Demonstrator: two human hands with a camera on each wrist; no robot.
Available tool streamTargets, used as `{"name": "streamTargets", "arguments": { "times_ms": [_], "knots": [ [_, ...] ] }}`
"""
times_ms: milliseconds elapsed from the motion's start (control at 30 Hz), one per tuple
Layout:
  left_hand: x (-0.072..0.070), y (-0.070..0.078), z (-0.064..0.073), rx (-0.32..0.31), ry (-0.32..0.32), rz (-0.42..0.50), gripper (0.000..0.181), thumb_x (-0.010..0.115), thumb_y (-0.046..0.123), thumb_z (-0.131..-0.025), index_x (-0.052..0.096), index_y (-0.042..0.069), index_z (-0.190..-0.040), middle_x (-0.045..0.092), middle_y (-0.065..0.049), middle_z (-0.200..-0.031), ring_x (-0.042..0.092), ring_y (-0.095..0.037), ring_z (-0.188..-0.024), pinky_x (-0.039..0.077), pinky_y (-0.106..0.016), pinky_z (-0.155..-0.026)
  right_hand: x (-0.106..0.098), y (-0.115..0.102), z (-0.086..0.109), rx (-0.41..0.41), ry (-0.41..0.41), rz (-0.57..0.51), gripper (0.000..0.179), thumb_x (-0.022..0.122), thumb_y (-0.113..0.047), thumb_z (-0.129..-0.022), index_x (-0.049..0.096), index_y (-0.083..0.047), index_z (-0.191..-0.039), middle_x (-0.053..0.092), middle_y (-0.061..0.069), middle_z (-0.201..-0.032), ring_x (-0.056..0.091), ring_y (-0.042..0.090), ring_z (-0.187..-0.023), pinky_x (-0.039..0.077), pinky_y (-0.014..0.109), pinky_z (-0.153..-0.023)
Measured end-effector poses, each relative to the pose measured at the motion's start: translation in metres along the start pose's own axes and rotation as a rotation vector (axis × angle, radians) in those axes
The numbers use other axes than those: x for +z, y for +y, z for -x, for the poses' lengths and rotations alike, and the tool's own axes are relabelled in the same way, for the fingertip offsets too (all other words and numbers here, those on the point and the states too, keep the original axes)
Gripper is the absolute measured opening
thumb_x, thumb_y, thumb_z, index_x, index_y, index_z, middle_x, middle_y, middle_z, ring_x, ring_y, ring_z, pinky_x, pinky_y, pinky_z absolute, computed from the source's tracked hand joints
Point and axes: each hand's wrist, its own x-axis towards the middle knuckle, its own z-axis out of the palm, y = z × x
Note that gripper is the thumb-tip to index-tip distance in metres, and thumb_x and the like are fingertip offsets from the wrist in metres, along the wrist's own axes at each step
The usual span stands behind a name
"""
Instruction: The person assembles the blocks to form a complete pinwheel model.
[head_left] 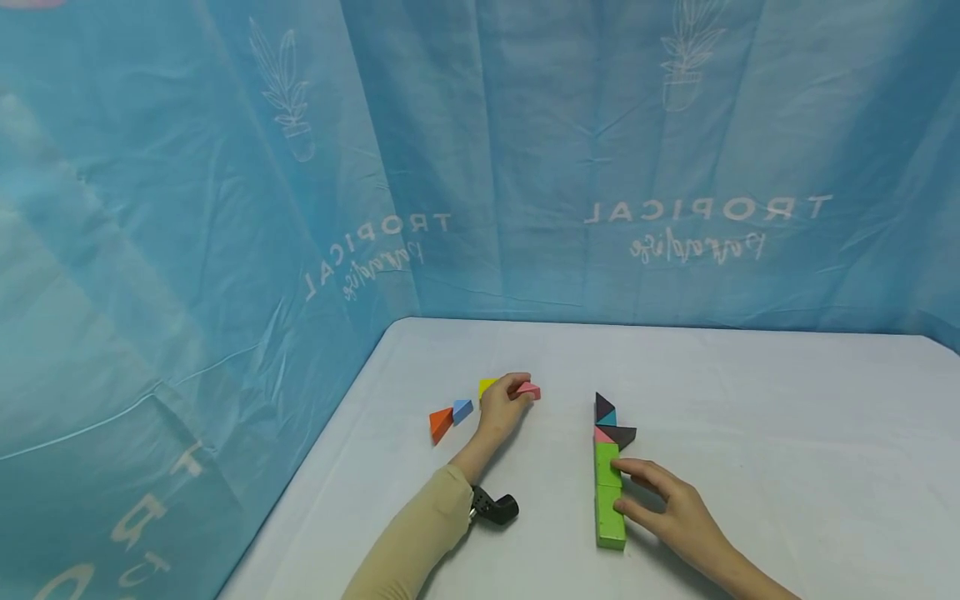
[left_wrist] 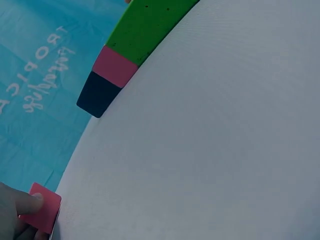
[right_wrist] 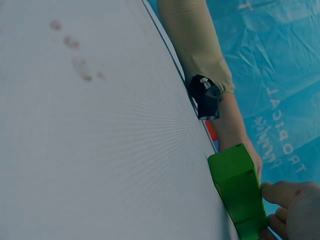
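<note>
On the white table (head_left: 750,400), two green blocks (head_left: 610,521) run end to end away from the person. The right hand (head_left: 675,507), thumb and forefinger parted, touches their right side. The left hand (head_left: 501,407) pinches a pink block (head_left: 532,389), well left of the far black triangle (head_left: 603,407).

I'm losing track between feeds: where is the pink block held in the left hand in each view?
Head: pink block a little right of and below centre, pinched by the left hand.
Left wrist: pink block in the bottom-left corner.
Right wrist: not visible.
Shared landmark: green blocks, lower right of centre in head, top edge in left wrist, lower right in right wrist.
</note>
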Motion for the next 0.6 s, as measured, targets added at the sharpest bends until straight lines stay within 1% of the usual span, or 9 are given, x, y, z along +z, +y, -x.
{"name": "streamTargets", "arguments": {
  "times_ms": [67,133,267,400,533,600],
  "knots": [
    [0.0,0.001,0.0,0.007,-0.006,-0.008,0.027,0.068,0.003,-0.085,0.066,0.002,-0.112,0.067,-0.008,-0.105,0.06,-0.02,-0.097,0.051,-0.029,-0.086,0.0,0.0,0.0,0.005,0.0,0.002,0.048,0.076,-0.025,-0.08,0.059,-0.011,-0.124,0.059,-0.004,-0.122,0.052,0.008,-0.116,0.044,0.019,-0.093],
    [0.001,0.003,-0.001,0.022,-0.03,-0.001,0.027,0.068,0.004,-0.086,0.066,0.003,-0.113,0.067,-0.007,-0.106,0.06,-0.019,-0.097,0.051,-0.028,-0.086,-0.001,-0.001,0.0,0.01,-0.002,0.001,0.048,0.076,-0.025,-0.08,0.059,-0.011,-0.124,0.059,-0.004,-0.122,0.052,0.009,-0.116,0.044,0.019,-0.093],
    [0.003,0.013,-0.002,0.086,-0.114,0.025,0.028,0.068,0.005,-0.086,0.066,0.004,-0.115,0.066,-0.007,-0.109,0.06,-0.018,-0.097,0.05,-0.025,-0.087,-0.001,-0.001,0.0,0.02,-0.002,0.001,0.048,0.076,-0.026,-0.08,0.06,-0.012,-0.123,0.059,-0.004,-0.122,0.052,0.009,-0.116,0.045,0.021,-0.092],
    [0.011,0.02,-0.002,0.151,-0.193,0.042,0.029,0.069,0.006,-0.085,0.066,0.004,-0.114,0.066,-0.007,-0.11,0.061,-0.016,-0.095,0.05,-0.022,-0.086,0.0,0.0,-0.001,0.029,-0.002,-0.001,0.048,0.076,-0.026,-0.08,0.06,-0.012,-0.123,0.059,-0.005,-0.122,0.053,0.008,-0.115,0.046,0.023,-0.092],
    [0.019,0.025,0.0,0.179,-0.263,0.064,0.029,0.069,0.002,-0.085,0.066,0.003,-0.114,0.066,-0.007,-0.111,0.062,-0.014,-0.095,0.05,-0.02,-0.083,0.0,0.0,-0.001,0.028,-0.006,-0.007,0.048,0.076,-0.026,-0.08,0.06,-0.012,-0.123,0.059,-0.005,-0.122,0.053,0.009,-0.115,0.046,0.024,-0.093],
    [0.023,0.026,0.0,0.18,-0.299,0.078,0.03,0.068,0.0,-0.085,0.066,0.002,-0.115,0.066,-0.007,-0.112,0.061,-0.012,-0.096,0.05,-0.019,-0.083,0.0,0.0,-0.002,0.031,-0.007,-0.008,0.048,0.076,-0.027,-0.08,0.06,-0.012,-0.123,0.059,-0.005,-0.122,0.053,0.009,-0.115,0.046,0.024,-0.093]
  ]
}}
